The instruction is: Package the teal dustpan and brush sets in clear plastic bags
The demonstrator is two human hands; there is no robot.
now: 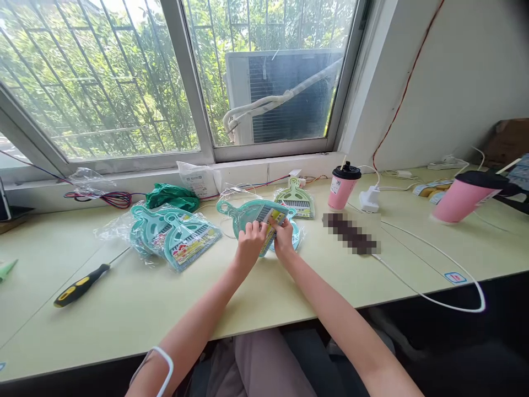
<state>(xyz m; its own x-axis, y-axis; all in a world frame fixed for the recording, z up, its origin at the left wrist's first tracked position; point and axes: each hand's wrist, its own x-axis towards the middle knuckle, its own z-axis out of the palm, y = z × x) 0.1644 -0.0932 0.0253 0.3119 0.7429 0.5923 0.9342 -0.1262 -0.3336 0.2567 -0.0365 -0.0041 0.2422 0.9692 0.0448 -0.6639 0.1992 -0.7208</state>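
Both of my hands are on a small turquoise dustpan and brush set (pixel 243 215), tilted above the table, its label facing partly up. My left hand (pixel 250 238) has curled fingers at the label's lower left edge. With its thumb over the label, my right hand (pixel 283 236) grips the right side. Another turquoise dustpan (pixel 296 237) shows partly behind the right hand, mostly hidden. To the left lies a pile of turquoise dustpan sets (pixel 165 231) in clear plastic. A pale green dustpan set (pixel 295 194) lies behind, near the window wall.
A screwdriver (pixel 85 284) lies at left. Behind the pile are a green plastic bag (pixel 171 197) and coiled wires (pixel 113 199). To the right stand two lidded pink cups (pixel 342 190), a white charger (pixel 369 199) and a pixelated object (pixel 351 234) with a white cable (pixel 433 302) looping over the table edge.
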